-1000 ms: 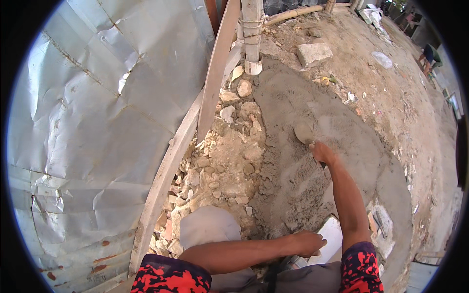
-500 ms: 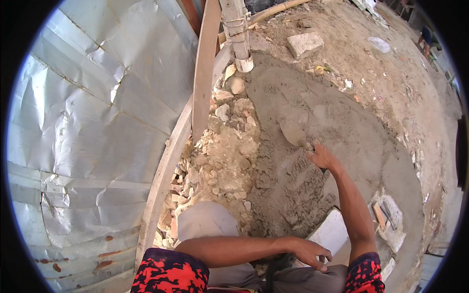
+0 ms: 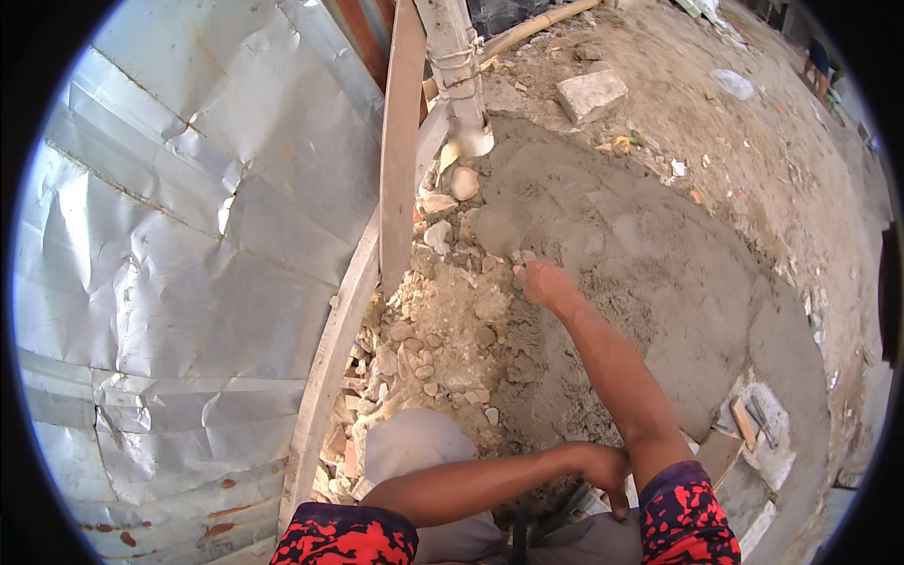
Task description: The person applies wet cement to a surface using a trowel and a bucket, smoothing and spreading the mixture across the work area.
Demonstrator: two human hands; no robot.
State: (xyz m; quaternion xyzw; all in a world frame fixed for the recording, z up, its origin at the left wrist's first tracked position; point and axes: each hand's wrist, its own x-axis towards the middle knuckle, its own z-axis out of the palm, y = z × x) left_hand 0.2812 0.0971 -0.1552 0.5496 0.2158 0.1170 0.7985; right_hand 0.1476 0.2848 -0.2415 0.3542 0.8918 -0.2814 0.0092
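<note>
Outdoor building site: wet cement (image 3: pixel 650 254) spread over bare dirt (image 3: pixel 697 127), loose rubble (image 3: pixel 428 353) alongside, dented metal sheets (image 3: pixel 207 301) walling left side, plank (image 3: pixel 399 160) and post (image 3: pixel 456 75) upright, pale block (image 3: pixel 591 96) beyond

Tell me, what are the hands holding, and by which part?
The right hand grips a trowel by its handle, mostly hidden in the fist; nothing shows held in the left hand.

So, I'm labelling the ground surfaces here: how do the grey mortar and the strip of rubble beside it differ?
The mortar is grey, while the rubble is mostly tan with paler stones. The mortar forms one continuous layer, ridged in places; the rubble shows many separate pieces. The mortar spreads wide, whereas the rubble makes a narrower strip. Both lie on the ground, meeting along an edge.
</note>
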